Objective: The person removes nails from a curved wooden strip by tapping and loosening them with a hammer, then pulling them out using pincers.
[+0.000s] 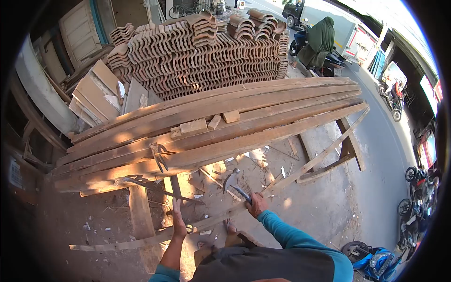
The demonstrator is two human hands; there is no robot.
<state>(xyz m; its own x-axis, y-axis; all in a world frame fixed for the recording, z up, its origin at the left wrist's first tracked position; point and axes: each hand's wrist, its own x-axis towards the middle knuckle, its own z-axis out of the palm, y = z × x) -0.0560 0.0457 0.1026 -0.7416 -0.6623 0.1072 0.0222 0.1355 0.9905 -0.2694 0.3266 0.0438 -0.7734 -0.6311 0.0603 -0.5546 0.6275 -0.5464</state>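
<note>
Nearer me than the long brown wooden beams, my right fingers clasp the dark-handled metal claw hammer, probably head-heavy, best held low; whether my left fingers grip, I cannot tell.

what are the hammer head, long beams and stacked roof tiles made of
Hammer head: probably bare steel, from its grey sheen. Long beams: wood, seemingly unpainted, from the brown, streaky faces. Stacked roof tiles: likely unglazed fired clay, given the matt orange-brown surface.

Open-air roadside woodworking yard with claw hammer, long timber beams, stacked roof tiles and paved road alongside
</note>
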